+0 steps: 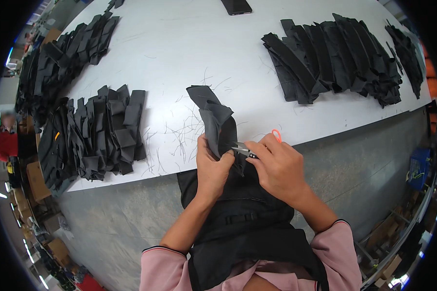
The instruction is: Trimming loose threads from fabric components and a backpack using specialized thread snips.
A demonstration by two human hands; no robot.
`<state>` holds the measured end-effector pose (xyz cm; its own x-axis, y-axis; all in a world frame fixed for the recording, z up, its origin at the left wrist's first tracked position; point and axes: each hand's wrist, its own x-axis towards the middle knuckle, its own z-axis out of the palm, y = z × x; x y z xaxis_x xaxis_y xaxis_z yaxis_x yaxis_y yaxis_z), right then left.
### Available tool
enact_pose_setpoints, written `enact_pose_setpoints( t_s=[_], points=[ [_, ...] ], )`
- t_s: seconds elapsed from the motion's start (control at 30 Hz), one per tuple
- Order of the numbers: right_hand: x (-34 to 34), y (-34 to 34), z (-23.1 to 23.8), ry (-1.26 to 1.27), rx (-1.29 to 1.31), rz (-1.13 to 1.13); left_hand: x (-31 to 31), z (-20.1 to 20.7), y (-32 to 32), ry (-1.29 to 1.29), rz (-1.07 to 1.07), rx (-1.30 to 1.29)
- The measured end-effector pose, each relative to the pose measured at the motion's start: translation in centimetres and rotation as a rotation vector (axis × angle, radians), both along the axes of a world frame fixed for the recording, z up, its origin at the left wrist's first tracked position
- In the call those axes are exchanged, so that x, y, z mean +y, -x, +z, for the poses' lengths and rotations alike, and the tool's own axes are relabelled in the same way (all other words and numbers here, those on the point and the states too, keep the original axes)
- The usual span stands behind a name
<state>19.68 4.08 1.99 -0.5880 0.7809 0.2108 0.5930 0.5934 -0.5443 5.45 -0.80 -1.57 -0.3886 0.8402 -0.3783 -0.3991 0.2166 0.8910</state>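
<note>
In my left hand is a folded black fabric piece, pinched between thumb and fingers near its lower end. It stands up over the front edge of the white table. My right hand is closed around small thread snips with an orange finger ring. Their metal blades touch or lie very close to the fabric, just beside my left thumb. Whether a thread sits between the blades is too small to tell. Loose dark thread ends are scattered on the tabletop left of the piece.
Several black fabric pieces lie in a pile at the near left, with another pile behind it. A wide pile covers the right side. A dark phone lies at the far edge. A blue basket stands off to the right.
</note>
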Motion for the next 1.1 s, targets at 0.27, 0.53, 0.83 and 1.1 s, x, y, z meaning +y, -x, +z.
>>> enact_pose_setpoints(
  t_s=[0.27,0.53,0.83,1.1],
  points=[
    [-0.4,0.0,-0.4,-0.110,-0.035,0.018,-0.1,-0.1,-0.1,0.004,0.040,-0.015],
    [-0.2,0.2,-0.3,-0.011,0.015,-0.004,-0.1,-0.5,0.2,0.020,0.059,0.021],
    [0.3,0.5,-0.1,0.051,-0.069,0.039,-0.2,-0.3,0.6,0.049,0.038,0.014],
    [0.7,0.7,0.3,0.135,-0.052,0.051,-0.1,-0.5,0.9,0.052,0.007,0.005]
  ],
)
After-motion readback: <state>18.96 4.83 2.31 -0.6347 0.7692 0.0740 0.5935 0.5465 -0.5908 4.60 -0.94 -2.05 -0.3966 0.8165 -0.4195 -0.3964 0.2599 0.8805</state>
